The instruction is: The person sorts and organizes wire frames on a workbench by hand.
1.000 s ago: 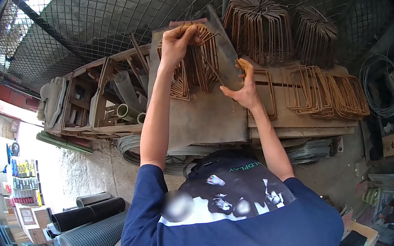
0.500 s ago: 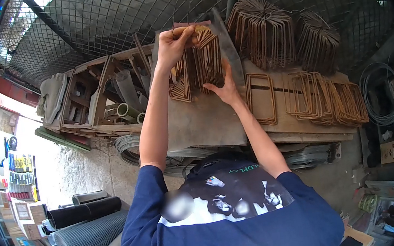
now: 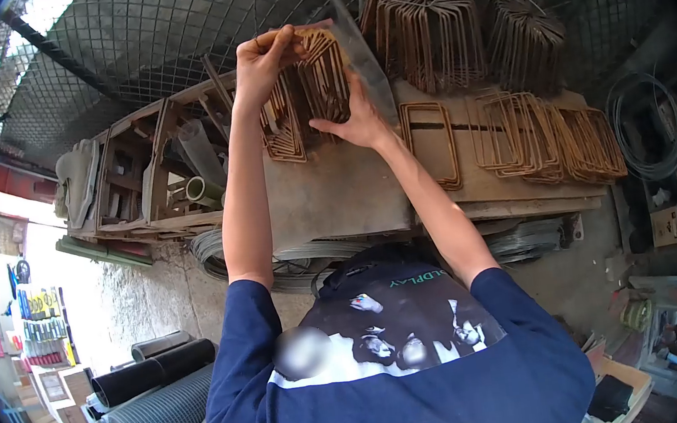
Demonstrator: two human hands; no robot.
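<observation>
A bundle of rusty rectangular steel stirrups (image 3: 323, 71) stands at the back of the bench, close to the wire mesh. My left hand (image 3: 265, 63) is at the bundle's upper left, thumb and fingers pinched together; what lies between them is hidden. Lower on the right side, my right hand (image 3: 355, 118) has its thumb and fingers spread beside the bars, seemingly touching them. More stirrups (image 3: 283, 130) hang or lean just below my left hand. A grey sheet (image 3: 365, 58) slants behind the bundle on the right.
Two larger stirrup bundles (image 3: 425, 34) stand at the back right. Loose stirrups (image 3: 547, 137) lie along the bench (image 3: 337, 199). Wire coils (image 3: 648, 126) hang at far right. Left are a wooden rack (image 3: 151, 162) and green tubes (image 3: 201, 189). Mesh rolls (image 3: 161, 415) lie lower left.
The whole view has shifted, so the bench and stirrups sit higher and further left. Both hands keep nearly the same place and pose at the bundle.
</observation>
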